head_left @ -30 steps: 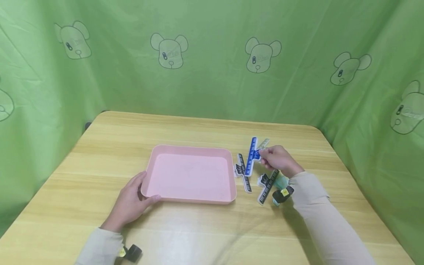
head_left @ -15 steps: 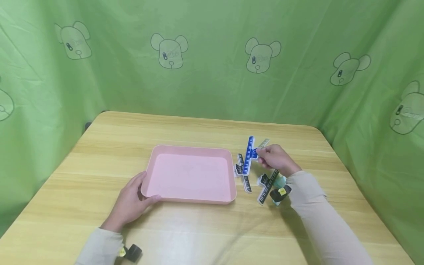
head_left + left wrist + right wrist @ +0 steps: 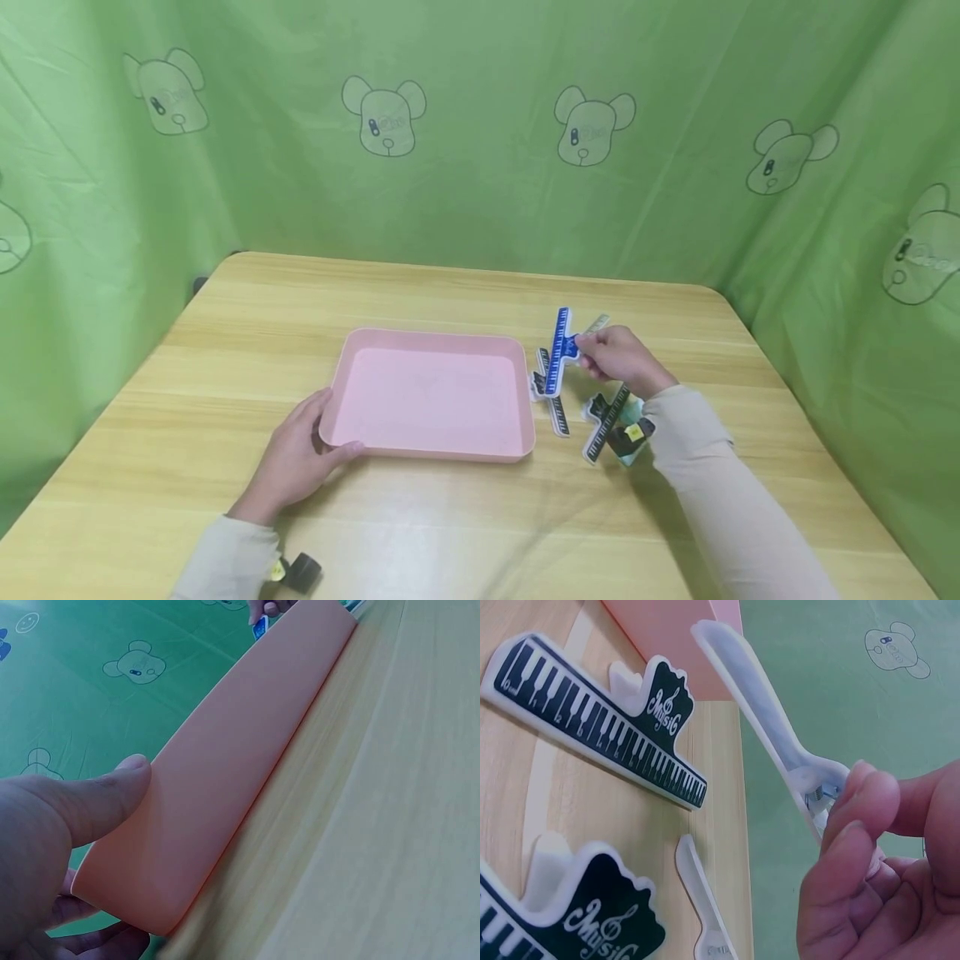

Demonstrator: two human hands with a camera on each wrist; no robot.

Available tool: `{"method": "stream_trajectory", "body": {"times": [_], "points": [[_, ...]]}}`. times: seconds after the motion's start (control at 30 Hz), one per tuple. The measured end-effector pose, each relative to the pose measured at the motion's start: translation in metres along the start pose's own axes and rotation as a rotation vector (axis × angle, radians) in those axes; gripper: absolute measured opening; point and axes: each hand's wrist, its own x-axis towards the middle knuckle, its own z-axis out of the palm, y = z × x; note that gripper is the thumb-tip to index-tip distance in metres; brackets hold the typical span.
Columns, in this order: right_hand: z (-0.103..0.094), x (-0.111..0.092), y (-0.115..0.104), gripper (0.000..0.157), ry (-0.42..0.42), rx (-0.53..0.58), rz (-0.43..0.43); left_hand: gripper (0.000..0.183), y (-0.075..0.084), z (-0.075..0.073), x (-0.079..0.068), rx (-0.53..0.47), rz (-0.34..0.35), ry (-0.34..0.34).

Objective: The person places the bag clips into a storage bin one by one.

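A pink rectangular tray [image 3: 435,400] lies on the table, and my left hand [image 3: 300,450] holds its near left corner. In the left wrist view the thumb [image 3: 112,799] is against the tray's near wall, with the other fingers round the corner. My right hand [image 3: 624,357] pinches a blue piano-key music clip [image 3: 558,354] by its handle, just right of the tray. Seen from the right wrist, the held clip [image 3: 754,697] shows its white edge, raised above the table. Under it lies a black music clip [image 3: 558,417]; another black clip [image 3: 606,425] is nearer the right wrist.
Behind the right hand a pale clip [image 3: 597,324] lies partly hidden. A light green thing [image 3: 634,410] sits under the right wrist camera, mostly covered. The wooden table [image 3: 420,533] is bordered by a green curtain [image 3: 480,208] at the back and sides.
My right hand has moved a little to the left with the blue clip, which now overlaps the black clip beside the tray. The left hand and tray have stayed put.
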Motion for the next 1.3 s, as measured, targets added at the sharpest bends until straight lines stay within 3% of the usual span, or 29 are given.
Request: {"method": "stream_trajectory", "body": {"times": [1.3], "points": [[0.012, 0.000, -0.015, 0.033, -0.027, -0.012, -0.042, 0.087, 0.002, -0.001, -0.001, 0.006, 0.003, -0.006]]}}
